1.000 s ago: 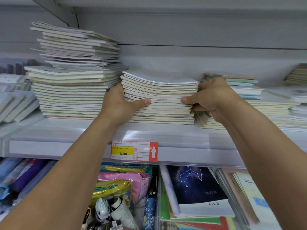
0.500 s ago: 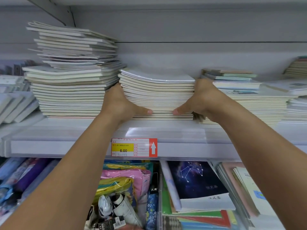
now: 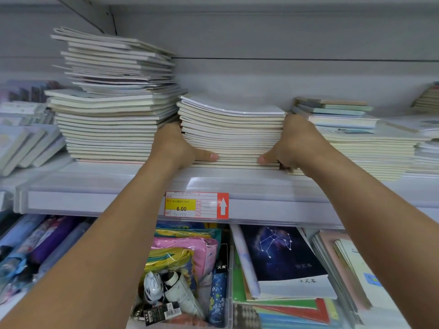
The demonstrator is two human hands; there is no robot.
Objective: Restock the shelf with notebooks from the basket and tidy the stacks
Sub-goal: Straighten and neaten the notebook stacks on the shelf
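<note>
Squeezing the cream-paged middle notebook stack [image 3: 231,136], both hands [image 3: 177,148] [image 3: 291,144] grip its sides; bowed top covers could slide off.

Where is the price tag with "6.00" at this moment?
In the head view, the price tag sits centrally on the shelf's front rail, directly below the middle notebook stack.

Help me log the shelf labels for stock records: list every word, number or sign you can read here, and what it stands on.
"6.00": yellow field of the price tag on the shelf edge.
White up arrow: the tag's red right end.
Handwritten digits under the price: too faint to read.
The tag's small print: too blurred.
Characters on the starry notebook: blurred.
Barcode label below: too small.
</note>
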